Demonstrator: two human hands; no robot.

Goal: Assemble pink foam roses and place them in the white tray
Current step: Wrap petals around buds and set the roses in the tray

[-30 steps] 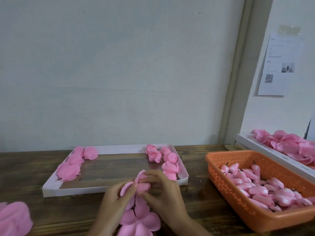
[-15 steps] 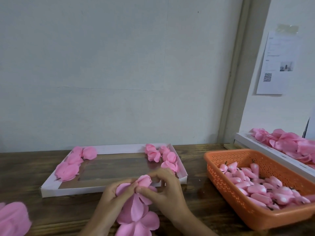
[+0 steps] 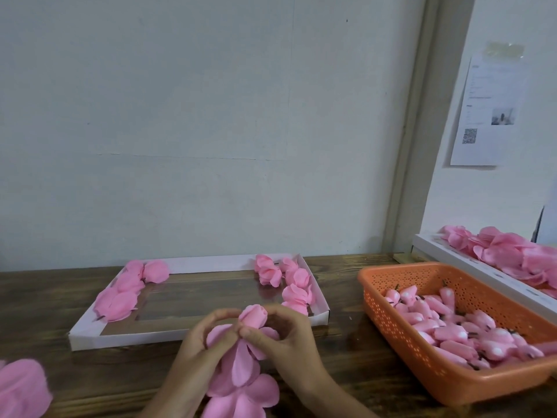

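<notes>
**A:** Mid-assembly, folks! Both hands are on one rose. The left hand (image 3: 196,351) curls its fingers round the petal layers (image 3: 241,369), and the right hand (image 3: 289,348) pinches the base of the bud (image 3: 253,316) poking up between them.

**B:** So it's not in the white tray (image 3: 135,336) yet?

**A:** No, it's held over the table (image 3: 346,357), just on the near side of the tray's front wall. Finished roses (image 3: 297,286) sit at both ends of the tray. Next, I reckon, the petals need seating snugly under the bud, then a short reach forward.

**B:** Anything unclear?

**A:** Fingers and petals hide whatever joins bud to petals, and the lowest petals run off the bottom edge.
</notes>
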